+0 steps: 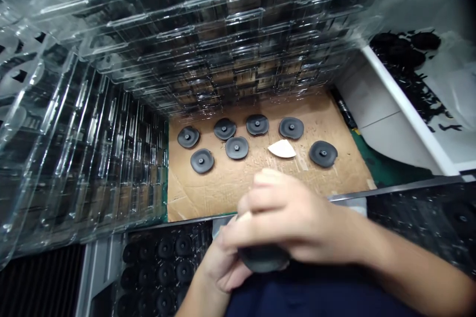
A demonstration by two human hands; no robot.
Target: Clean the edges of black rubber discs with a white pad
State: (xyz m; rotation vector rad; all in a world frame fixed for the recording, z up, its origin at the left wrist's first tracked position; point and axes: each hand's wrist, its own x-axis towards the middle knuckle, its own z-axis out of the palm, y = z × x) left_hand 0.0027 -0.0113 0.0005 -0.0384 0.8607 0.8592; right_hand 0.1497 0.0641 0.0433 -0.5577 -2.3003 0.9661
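Note:
My hands meet at the front edge of the cardboard sheet (pixel 208 194), blurred by motion. A dark rounded disc (pixel 265 258) shows beneath them, its upper part covered by my fingers. My left hand (pixel 226 263) grips the disc from the left and below, its fingers mostly hidden. Over the top comes my right hand (pixel 286 215), fingers curled down against the disc and left hand; anything small inside them is hidden. Several similar black discs, each with a small central stub, lie on the cardboard, the nearest on the right being a black disc (pixel 323 154). Among them is a white pointed piece (pixel 282 149).
Tall stacks of clear plastic trays (pixel 238 25) rise behind and to the left (pixel 111 133). On the right, a white-edged bin (pixel 405 104) holds black parts. A black marker-like object (pixel 345 113) lies beside it. Below left, a tray of black discs (pixel 156 272) sits under the table edge.

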